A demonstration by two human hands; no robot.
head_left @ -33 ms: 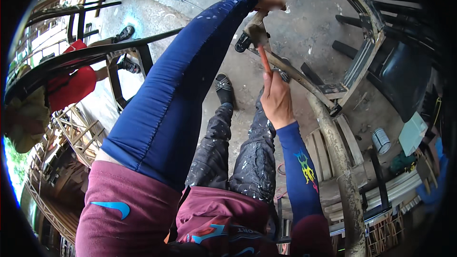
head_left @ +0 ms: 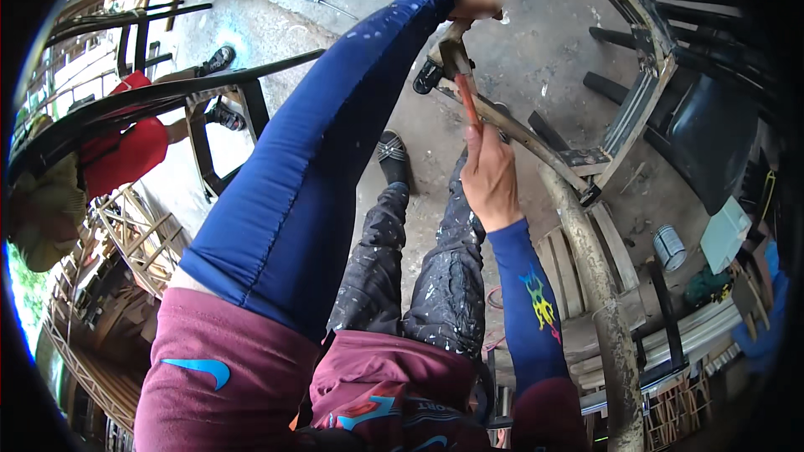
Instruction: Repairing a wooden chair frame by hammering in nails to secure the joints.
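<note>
I look down through a round fisheye view at my two arms, in navy sleeves, reaching forward over a concrete floor (head_left: 536, 41). My right hand (head_left: 490, 180), just right of centre, is closed around the orange-red handle of a flat-headed hand tool (head_left: 466, 98), thumb laid along the handle. The tool points up and slightly left; its broad grey-brown head lies over one end of a bare wooden rail, though I cannot tell whether it is a blade or bristles, or whether it touches.

My left hand (head_left: 477, 0) is at the top, beyond the tool, by the upper part of the wooden frame (head_left: 548, 150). It is blurred, so I cannot tell whether it grips the wood or rests there. The frame stretches from that hand down and right in an angular outline, part bare wood, part black.

Below are my paint-spattered trousers (head_left: 444, 284) and my left sandal (head_left: 393, 154). A screwdriver (head_left: 322, 2) lies on the floor to the upper left. Far left is a person in red shorts (head_left: 138, 159), behind a black curved rail (head_left: 167, 100). At right are a black chair back (head_left: 712, 142) and a metal can (head_left: 670, 247).
</note>
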